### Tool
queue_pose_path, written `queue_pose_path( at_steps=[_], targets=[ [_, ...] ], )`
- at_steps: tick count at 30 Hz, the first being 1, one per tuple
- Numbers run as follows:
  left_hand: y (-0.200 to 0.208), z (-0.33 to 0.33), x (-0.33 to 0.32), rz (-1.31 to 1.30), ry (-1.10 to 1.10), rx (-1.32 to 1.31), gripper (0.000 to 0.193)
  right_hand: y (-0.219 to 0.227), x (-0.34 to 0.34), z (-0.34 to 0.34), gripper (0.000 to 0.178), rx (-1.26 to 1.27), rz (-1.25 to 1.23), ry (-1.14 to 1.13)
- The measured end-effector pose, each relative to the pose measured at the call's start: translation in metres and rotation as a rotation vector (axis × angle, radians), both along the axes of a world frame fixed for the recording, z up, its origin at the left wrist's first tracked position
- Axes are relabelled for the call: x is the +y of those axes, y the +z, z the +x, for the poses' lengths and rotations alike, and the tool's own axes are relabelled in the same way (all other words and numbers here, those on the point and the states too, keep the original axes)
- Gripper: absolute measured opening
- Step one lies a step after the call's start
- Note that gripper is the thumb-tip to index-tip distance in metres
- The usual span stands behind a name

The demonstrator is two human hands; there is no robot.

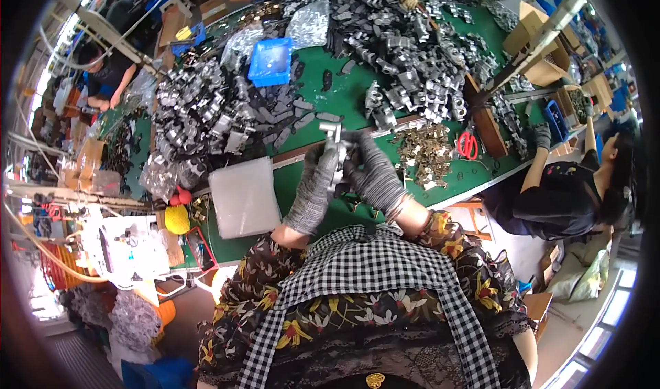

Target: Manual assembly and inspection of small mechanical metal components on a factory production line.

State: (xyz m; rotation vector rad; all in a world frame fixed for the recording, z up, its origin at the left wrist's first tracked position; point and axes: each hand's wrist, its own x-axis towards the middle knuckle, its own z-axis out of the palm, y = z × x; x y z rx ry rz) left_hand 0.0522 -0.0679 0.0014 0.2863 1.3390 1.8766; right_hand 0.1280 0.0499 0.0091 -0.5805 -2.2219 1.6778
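My left hand [313, 191], in a grey knit glove, is closed around a shiny silver metal casting [332, 129]. From the other side my right hand [375, 172], gloved alike, has its fingers closed against the same casting; its fingertips are partly hidden. The piece is held upright above the near edge of the green table, its short cylindrical end pointing up. Just right of my hands lies a heap of small brass-coloured metal pieces [424, 154]. To the left of my left hand is a stack of translucent plastic sheets [244, 198].
Heaps of silver castings [199, 107] and dark flat parts [278, 107] cover the green table [344, 103]. A blue bin [270, 62] stands beyond my hands. Red-handled scissors [467, 145] lie right. Co-workers sit at the right [564, 189] and far left [106, 72].
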Motion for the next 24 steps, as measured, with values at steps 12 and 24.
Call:
queue_pose_path(
  at_steps=[12,24],
  targets=[
    [-0.108,0.026,-0.028,-0.296,-0.088,-0.208,0.035,-0.090,-0.029,0.032,0.049,-0.214,-0.220,0.111],
    [-0.102,-0.002,-0.063,-0.181,0.213,-0.638,0.037,-0.123,0.050,0.001,0.057,-0.205,-0.255,0.346]
  ],
)
